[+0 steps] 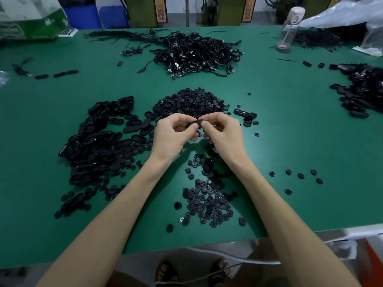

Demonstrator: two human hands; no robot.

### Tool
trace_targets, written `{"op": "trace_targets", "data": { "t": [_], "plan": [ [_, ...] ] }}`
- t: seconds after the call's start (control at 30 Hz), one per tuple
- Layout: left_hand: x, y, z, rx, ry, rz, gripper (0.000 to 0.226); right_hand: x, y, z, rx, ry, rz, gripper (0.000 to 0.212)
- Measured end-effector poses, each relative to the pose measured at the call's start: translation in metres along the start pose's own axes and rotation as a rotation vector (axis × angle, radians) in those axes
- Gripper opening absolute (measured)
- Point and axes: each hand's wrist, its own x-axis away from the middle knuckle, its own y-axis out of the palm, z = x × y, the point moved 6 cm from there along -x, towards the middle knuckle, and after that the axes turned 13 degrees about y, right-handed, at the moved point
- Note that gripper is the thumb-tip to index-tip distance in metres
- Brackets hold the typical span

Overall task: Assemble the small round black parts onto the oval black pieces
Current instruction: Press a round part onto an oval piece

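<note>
**Q:** What do the two hands hold?
**A:** The left hand and right hand meet above the green table. Each pinches one end of a single oval black piece between thumb and curled fingers. Whether a round part sits under the right thumb cannot be told, because the fingers cover that spot.

**Q:** How will the parts handle?
**A:** They look like light, stiff moulded plastic, glossy and so probably a little slippery. The oval is best taken by its ends or long edges, which leaves its face free. A round part is best taken by its rim, between thumb and fingertip.

**Q:** Where is the stock?
**A:** The small round black parts are heaped just beyond the hands, with a second scatter between the forearms. A pile of ovals lies to the left and another pile at far right.

**Q:** What room is there to move?
**A:** Open cloth lies to the right of the hands, holding only stray rounds. The near edge runs close behind the second scatter, so parts swept backward could drop off. The cable tangle and the bottle stand well apart at the back.
</note>
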Motion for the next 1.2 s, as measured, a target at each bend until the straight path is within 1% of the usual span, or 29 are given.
{"op": "trace_targets", "data": {
  "t": [0.2,0.43,0.57,0.67,0.83,0.9,0.97,1.0,1.03,1.1,1.13,1.2],
  "plan": [
    [0.000,0.000,-0.003,-0.065,-0.019,0.001,0.012,0.004,0.004,-0.003,0.022,-0.029,-0.041,0.006],
    [-0.001,0.001,-0.003,-0.089,-0.041,0.009,0.014,0.006,0.007,-0.005,0.080,-0.069,-0.034,0.007],
    [-0.003,-0.001,-0.002,0.033,-0.047,-0.019,0.012,0.006,0.003,-0.008,0.061,-0.093,-0.013,0.009],
    [-0.004,-0.003,-0.001,0.133,-0.048,-0.044,0.015,0.008,0.002,-0.009,-0.002,-0.104,-0.051,0.015],
    [-0.005,-0.003,-0.003,0.129,-0.017,-0.058,0.015,0.008,0.004,-0.010,0.013,-0.125,-0.073,0.017],
    [-0.006,-0.004,0.000,0.007,0.064,-0.073,0.014,0.009,0.003,-0.011,0.018,-0.125,-0.053,0.019],
    [-0.009,-0.008,0.006,-0.258,0.168,-0.059,0.016,0.008,-0.002,-0.009,0.007,-0.107,0.016,0.020],
    [-0.011,-0.014,0.007,-0.397,0.193,-0.025,0.020,0.007,-0.006,-0.008,0.007,-0.094,0.070,0.021],
    [-0.014,-0.023,0.006,-0.514,0.180,0.023,0.024,0.006,-0.012,-0.007,0.011,-0.081,0.136,0.023],
    [-0.017,-0.046,-0.003,-0.748,0.089,0.102,0.032,0.004,-0.025,-0.006,0.011,-0.052,0.287,0.024],
    [-0.017,-0.057,-0.009,-0.872,0.024,0.101,0.035,0.004,-0.031,-0.005,0.000,-0.034,0.352,0.022],
    [-0.015,-0.069,-0.020,-1.051,-0.116,0.032,0.035,0.002,-0.037,-0.002,-0.021,0.010,0.418,0.019]
  ]
}}
